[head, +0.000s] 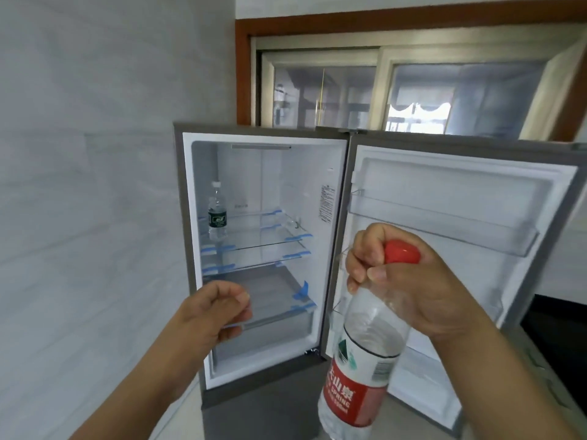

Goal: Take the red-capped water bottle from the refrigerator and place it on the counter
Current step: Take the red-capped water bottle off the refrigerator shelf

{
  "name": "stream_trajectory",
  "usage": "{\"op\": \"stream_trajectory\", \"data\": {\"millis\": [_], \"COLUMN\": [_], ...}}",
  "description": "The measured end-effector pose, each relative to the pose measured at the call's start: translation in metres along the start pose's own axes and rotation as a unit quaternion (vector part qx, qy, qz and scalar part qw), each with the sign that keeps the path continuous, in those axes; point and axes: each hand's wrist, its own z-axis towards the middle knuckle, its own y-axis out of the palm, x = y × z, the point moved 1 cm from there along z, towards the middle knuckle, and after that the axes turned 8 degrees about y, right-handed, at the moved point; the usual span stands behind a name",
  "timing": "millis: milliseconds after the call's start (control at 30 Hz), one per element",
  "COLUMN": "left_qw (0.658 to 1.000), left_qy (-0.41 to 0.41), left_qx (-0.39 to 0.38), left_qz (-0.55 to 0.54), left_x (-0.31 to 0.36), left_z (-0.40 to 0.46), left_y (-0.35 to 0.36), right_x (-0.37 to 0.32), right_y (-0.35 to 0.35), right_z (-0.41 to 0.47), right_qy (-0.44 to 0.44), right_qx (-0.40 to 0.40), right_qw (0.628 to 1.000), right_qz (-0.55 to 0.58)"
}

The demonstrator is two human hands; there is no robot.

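Note:
My right hand (409,281) grips the neck of the red-capped water bottle (362,369), just under its red cap (401,251). The clear bottle has a red and white label and hangs tilted in the air, outside the refrigerator (266,249) and in front of its open door (444,265). My left hand (212,312) is held up before the lower shelves, fingers curled loosely with nothing in them. The counter (552,354) shows as a dark surface at the right edge, behind the door.
A second bottle with a white cap and green label (217,217) stands on the upper glass shelf at the left. The shelves carry blue tape. A grey tiled wall runs along the left. A window with a brown frame (397,74) sits above the refrigerator.

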Motion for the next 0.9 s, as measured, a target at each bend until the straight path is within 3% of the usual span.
{"op": "stream_trajectory", "data": {"millis": [167, 400, 900], "left_qw": [0.999, 0.997, 0.989], "left_qy": [-0.02, -0.01, -0.022], "left_qx": [-0.03, -0.066, -0.123], "left_qz": [-0.013, -0.032, -0.08], "left_x": [0.012, 0.034, 0.063], "left_z": [-0.044, -0.113, -0.291], "left_y": [0.006, 0.036, 0.17], "right_x": [-0.009, -0.043, -0.105], "right_y": [0.043, 0.073, 0.09], "right_z": [-0.063, -0.154, -0.37], "right_qy": [0.019, 0.02, 0.065], "right_qx": [0.08, 0.133, 0.23], "right_qw": [0.996, 0.988, 0.959], "right_qz": [-0.027, -0.074, -0.153]}}
